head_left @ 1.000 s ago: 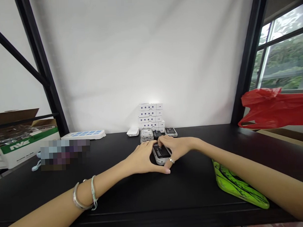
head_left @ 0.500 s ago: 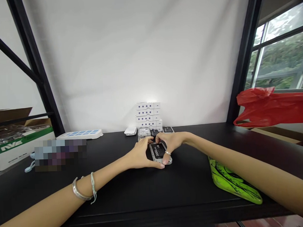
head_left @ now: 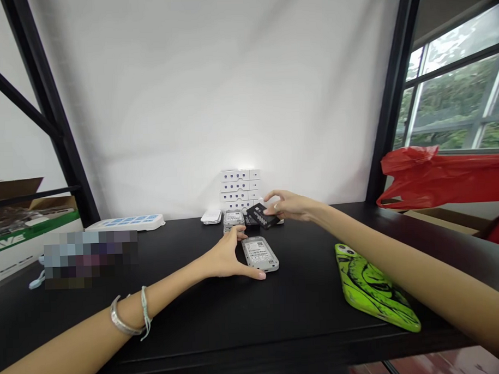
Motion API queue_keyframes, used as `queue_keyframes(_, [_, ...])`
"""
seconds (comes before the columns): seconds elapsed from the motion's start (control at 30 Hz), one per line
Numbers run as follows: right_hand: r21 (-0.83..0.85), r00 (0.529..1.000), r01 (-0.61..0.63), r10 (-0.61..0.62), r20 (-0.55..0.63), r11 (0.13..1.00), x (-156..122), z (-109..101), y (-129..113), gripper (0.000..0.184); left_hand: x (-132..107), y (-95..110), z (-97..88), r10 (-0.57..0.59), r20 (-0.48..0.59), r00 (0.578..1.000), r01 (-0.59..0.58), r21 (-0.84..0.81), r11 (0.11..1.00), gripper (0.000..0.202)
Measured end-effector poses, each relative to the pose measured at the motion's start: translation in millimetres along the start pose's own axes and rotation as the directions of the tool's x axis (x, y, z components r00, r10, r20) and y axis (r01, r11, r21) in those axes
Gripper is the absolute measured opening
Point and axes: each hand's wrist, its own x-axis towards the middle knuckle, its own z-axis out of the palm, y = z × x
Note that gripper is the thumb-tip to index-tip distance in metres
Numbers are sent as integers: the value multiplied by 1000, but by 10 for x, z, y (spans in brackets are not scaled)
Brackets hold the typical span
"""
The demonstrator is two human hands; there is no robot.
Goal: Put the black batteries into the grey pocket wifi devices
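Observation:
My right hand pinches a black flat battery between thumb and fingers, tilted in the air above the table. Below it lies a small white device with its back off, so a printed label shows inside the bare battery bay. My left hand curves round the device's left side, thumb along the near edge and fingertips at the far corner, holding it on the table. Just behind stand similar opened devices, stacked, next to more black batteries partly hidden by the held one.
Several white boxes are piled against the wall. White covers lie left of them. A green phone rests under my right forearm. A power strip and a carton stand left; a red plastic bag is at the right.
My right hand has lifted the battery out of the device and moved it up and back, baring the label. My left hand stays round the device. The view has shifted slightly.

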Motion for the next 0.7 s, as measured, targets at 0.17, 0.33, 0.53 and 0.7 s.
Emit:
queue_keyframes(0.17, [-75, 997, 3, -9, -77, 997, 338, 0, 180, 18, -15, 6, -24, -9, 25, 1000, 8, 30, 1000, 112])
queue_keyframes(0.33, [-217, 998, 59, -59, 5, 974, 449, 162, 213, 36, -12, -13, -33, -5, 23, 1000, 4, 31, 1000, 110])
queue_keyframes(0.53, [-528, 980, 177, -198, 17, 830, 486, 165, 257, 42, -22, 14, -19, -6, 21, 1000, 6, 35, 999, 107])
queue_keyframes(0.7, [-608, 968, 204, -250, 8, 767, 505, -79, 293, 61, -18, 115, -209, -13, 32, 999, 12, 44, 999, 99])
